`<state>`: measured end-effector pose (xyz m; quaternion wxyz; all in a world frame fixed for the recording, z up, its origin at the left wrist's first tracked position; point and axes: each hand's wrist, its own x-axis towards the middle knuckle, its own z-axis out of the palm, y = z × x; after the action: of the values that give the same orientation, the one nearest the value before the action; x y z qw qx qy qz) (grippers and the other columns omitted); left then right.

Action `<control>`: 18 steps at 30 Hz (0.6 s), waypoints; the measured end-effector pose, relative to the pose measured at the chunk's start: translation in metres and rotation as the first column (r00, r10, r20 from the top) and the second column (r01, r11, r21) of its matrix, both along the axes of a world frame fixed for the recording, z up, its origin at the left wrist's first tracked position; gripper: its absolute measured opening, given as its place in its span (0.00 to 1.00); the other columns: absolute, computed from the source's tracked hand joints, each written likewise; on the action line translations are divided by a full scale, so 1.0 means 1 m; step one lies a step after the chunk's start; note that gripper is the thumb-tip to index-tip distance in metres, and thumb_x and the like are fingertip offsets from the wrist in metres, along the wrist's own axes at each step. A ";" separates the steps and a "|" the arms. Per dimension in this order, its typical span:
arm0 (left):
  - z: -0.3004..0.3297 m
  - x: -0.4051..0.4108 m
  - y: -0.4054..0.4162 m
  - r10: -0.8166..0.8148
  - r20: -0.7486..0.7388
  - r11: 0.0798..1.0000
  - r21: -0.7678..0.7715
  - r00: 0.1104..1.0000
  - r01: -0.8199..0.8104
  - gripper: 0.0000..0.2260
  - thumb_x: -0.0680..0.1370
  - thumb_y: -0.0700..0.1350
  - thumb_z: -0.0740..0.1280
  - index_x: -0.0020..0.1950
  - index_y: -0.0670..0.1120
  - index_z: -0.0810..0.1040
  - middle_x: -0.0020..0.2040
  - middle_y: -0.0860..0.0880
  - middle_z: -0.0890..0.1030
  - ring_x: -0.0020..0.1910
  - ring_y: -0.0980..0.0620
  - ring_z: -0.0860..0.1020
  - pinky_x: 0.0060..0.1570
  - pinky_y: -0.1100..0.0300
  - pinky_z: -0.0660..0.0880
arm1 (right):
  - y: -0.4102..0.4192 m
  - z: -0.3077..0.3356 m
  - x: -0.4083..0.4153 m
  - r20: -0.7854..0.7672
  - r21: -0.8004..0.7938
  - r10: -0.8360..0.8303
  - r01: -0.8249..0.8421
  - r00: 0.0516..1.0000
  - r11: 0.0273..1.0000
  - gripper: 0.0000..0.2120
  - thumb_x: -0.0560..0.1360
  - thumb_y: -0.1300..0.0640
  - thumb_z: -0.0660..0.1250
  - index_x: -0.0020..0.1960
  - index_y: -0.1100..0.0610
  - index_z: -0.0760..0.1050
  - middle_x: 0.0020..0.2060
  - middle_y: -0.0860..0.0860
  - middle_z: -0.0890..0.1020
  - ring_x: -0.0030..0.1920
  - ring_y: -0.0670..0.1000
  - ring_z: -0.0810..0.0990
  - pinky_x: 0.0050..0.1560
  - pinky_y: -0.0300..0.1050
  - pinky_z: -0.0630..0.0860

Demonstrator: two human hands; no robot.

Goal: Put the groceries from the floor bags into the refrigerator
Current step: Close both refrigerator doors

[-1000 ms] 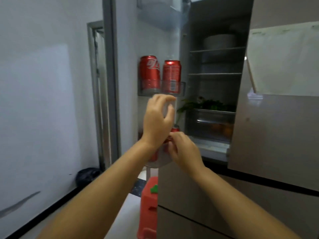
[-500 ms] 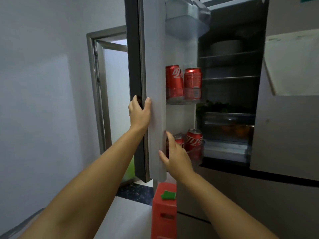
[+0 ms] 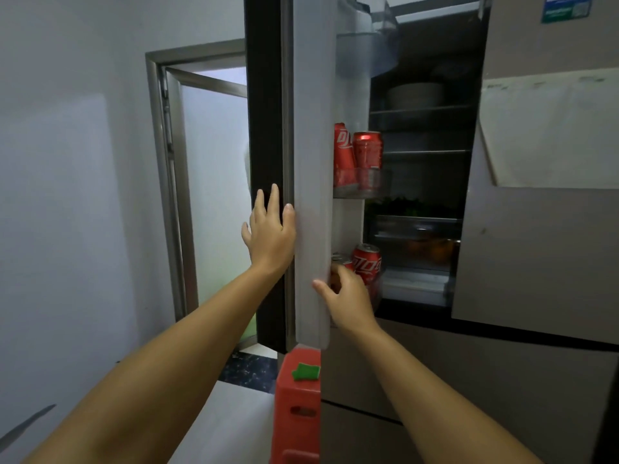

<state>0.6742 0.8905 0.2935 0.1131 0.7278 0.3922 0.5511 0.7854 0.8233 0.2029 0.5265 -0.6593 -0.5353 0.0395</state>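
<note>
The refrigerator's left door (image 3: 310, 162) stands partly open, edge-on to me. Two red cola cans (image 3: 356, 155) stand on its upper door shelf, and two more red cans (image 3: 366, 262) sit in the lower door shelf. My left hand (image 3: 269, 232) lies flat with straight fingers against the door's outer dark face. My right hand (image 3: 346, 296) rests on the door's inner edge just below the lower cans, thumb along the white seal, holding nothing. Inside the refrigerator (image 3: 422, 195) are glass shelves, a bowl and green leaves over a drawer.
The right refrigerator door (image 3: 542, 229) is closed, with a sheet of paper on it. A red plastic stool (image 3: 296, 406) with a green piece on top stands on the floor below the open door. A doorway (image 3: 207, 195) opens behind the door; a white wall is on the left.
Both hands left the lower cans and went to the door. The door has swung further towards closed, and my left hand's fingers have straightened on its outer face.
</note>
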 end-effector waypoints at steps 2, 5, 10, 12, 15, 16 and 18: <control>-0.009 0.002 -0.012 -0.032 -0.035 0.995 0.097 0.999 0.035 0.25 0.79 0.55 0.49 0.76 0.53 0.59 0.78 0.50 0.56 0.77 0.51 0.55 0.74 0.43 0.44 | -0.020 0.000 0.021 -0.061 -0.002 0.059 -0.059 0.996 0.998 0.21 0.75 0.48 0.67 0.65 0.53 0.71 0.60 0.50 0.77 0.59 0.49 0.77 0.59 0.51 0.78; -0.020 0.015 -0.026 -0.030 -0.169 0.955 0.286 0.985 0.079 0.24 0.78 0.51 0.54 0.74 0.51 0.65 0.78 0.49 0.57 0.77 0.50 0.56 0.74 0.47 0.44 | -0.053 0.004 0.061 -0.150 0.000 0.119 -0.120 0.982 0.993 0.21 0.77 0.52 0.65 0.68 0.54 0.68 0.61 0.50 0.76 0.59 0.48 0.75 0.57 0.47 0.77; -0.026 0.064 -0.037 0.040 -0.424 0.824 0.526 0.905 0.210 0.23 0.77 0.41 0.63 0.73 0.45 0.67 0.77 0.43 0.60 0.77 0.43 0.56 0.73 0.46 0.61 | -0.087 0.007 0.121 -0.227 -0.052 0.057 -0.071 0.972 0.996 0.25 0.80 0.54 0.62 0.74 0.57 0.60 0.70 0.53 0.70 0.69 0.52 0.69 0.68 0.50 0.69; -0.024 0.088 -0.039 0.153 -0.516 0.772 0.595 0.843 0.225 0.25 0.78 0.43 0.63 0.75 0.45 0.64 0.77 0.43 0.59 0.77 0.43 0.55 0.73 0.45 0.59 | -0.094 0.006 0.137 -0.196 -0.086 0.005 -0.022 0.981 0.996 0.32 0.79 0.52 0.62 0.78 0.55 0.51 0.75 0.53 0.60 0.74 0.52 0.61 0.73 0.51 0.61; -0.017 0.122 -0.043 0.317 -0.602 0.717 0.658 0.733 0.230 0.26 0.80 0.50 0.58 0.77 0.47 0.56 0.78 0.45 0.52 0.77 0.46 0.48 0.75 0.45 0.49 | -0.102 -0.002 0.148 0.052 -0.120 -0.073 0.078 0.996 0.990 0.36 0.79 0.49 0.61 0.78 0.51 0.41 0.78 0.49 0.46 0.77 0.50 0.51 0.73 0.47 0.56; -0.015 0.135 -0.044 0.348 -0.622 0.707 0.666 0.701 0.239 0.26 0.81 0.52 0.54 0.78 0.47 0.51 0.78 0.47 0.46 0.77 0.47 0.43 0.75 0.45 0.44 | -0.102 -0.005 0.149 0.193 -0.114 -0.086 0.109 0.977 0.987 0.37 0.80 0.48 0.60 0.78 0.49 0.39 0.78 0.48 0.42 0.77 0.49 0.50 0.73 0.46 0.57; -0.011 0.161 -0.048 0.392 -0.666 0.710 0.658 0.634 0.252 0.26 0.83 0.54 0.48 0.77 0.48 0.43 0.77 0.49 0.37 0.75 0.50 0.34 0.72 0.46 0.33 | -0.095 -0.013 0.150 0.441 -0.095 -0.101 0.158 0.892 0.983 0.38 0.80 0.47 0.59 0.78 0.48 0.36 0.77 0.47 0.37 0.77 0.49 0.48 0.73 0.47 0.60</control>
<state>0.8356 0.8428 0.2827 -0.3730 0.8580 0.1926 0.2960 0.9359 0.7285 0.1900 0.3519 -0.7181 -0.5903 -0.1092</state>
